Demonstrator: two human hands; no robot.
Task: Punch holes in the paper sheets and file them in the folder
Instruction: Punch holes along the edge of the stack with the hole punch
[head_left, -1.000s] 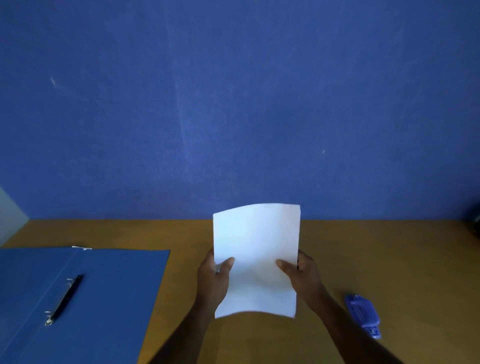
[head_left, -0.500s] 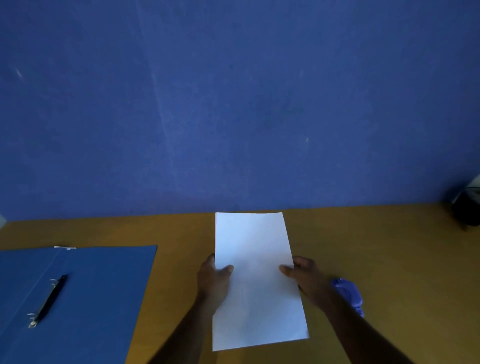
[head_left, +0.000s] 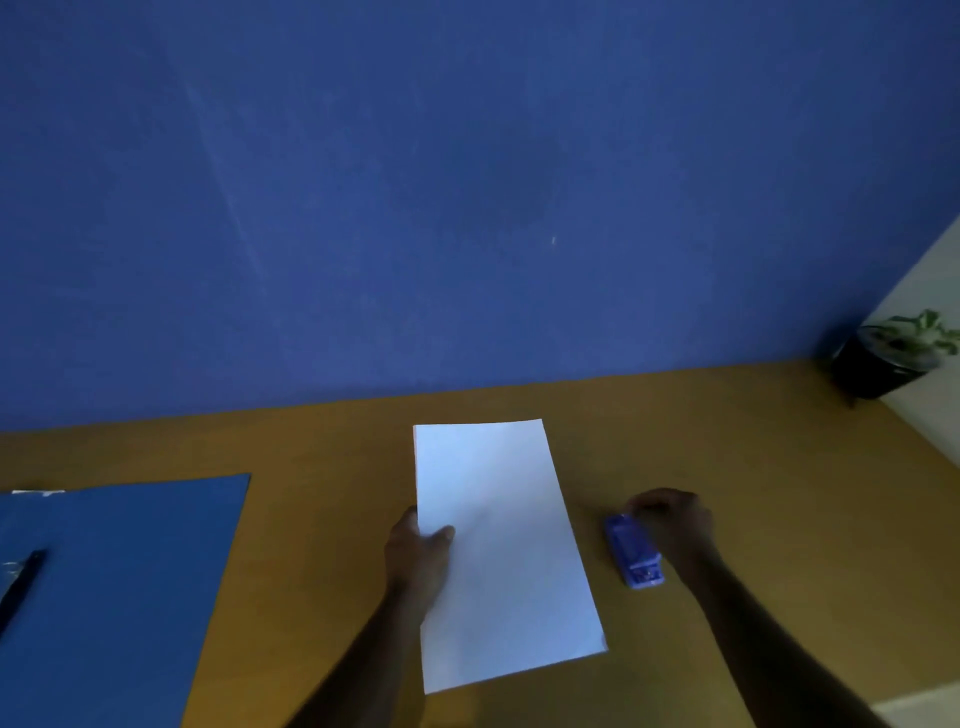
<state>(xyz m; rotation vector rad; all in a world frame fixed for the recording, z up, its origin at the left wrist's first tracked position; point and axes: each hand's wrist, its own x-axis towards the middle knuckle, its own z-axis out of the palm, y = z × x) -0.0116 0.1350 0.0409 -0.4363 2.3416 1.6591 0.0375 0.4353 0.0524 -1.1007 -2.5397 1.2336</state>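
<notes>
One stack of white paper (head_left: 498, 551) lies flat on the brown bench (head_left: 322, 519), lower centre of the frame, long side running up-frame; sheet count cannot be told. Left hand (head_left: 418, 551) sits at the stack's left edge, thumb on top of the paper, other fingers hidden under or beside the edge, so it pinches the edge. Right hand (head_left: 670, 522) is right of the paper, apart from it, fingers curled over the far end of one blue hole punch (head_left: 634, 553); blur makes it unclear whether it grips the punch or only touches it. The punch sits on the bench just right of the paper, not touching it.

One blue folder (head_left: 130, 582) lies open at lower left, cut by the frame edge, well apart from the paper. One dark clip bar (head_left: 21, 584) lies on it near the left edge, with a bit of shiny metal beside it. A small white scrap shows at the folder's top edge.

One black pot with a green plant (head_left: 883, 358) stands at the bench's far right corner. One blue wall (head_left: 467, 182) fills the upper frame, with a pale wall strip at right.
</notes>
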